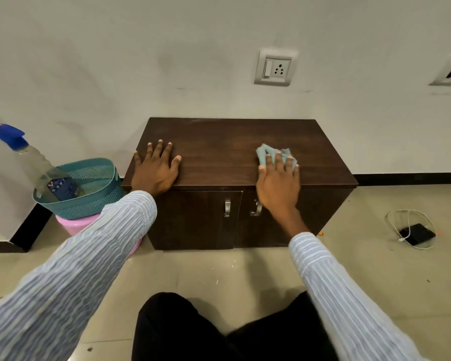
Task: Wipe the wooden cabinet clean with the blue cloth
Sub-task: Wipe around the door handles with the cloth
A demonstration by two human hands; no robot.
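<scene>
Pale plaster wall (141,61) and beige tiled floor (219,272) meet at a dark skirting strip, and against the wall stands the low dark-brown wooden cabinet (219,142) with two front doors and metal handles; its long axis runs left to right along the wall, doors facing the person. Striped blue-and-white sleeves (71,259) reach in from below towards its top surface. On the floor to the cabinet's left, a teal perforated plastic basket (94,199) sits on a pink plastic stool (76,225) and holds a clear spray bottle with a blue trigger head (37,165), leaning left; its dark label is too small to read. A white wall socket with switch (275,67) is mounted above the cabinet. At the right, a black device with a white cable (417,233) lies on the floor. The left hand (155,169) lies flat, fingers spread, near the top's left front corner. The right hand (277,182), grip flat with straight fingers, presses the crumpled light-blue cloth (268,152) onto the top's right half.
</scene>
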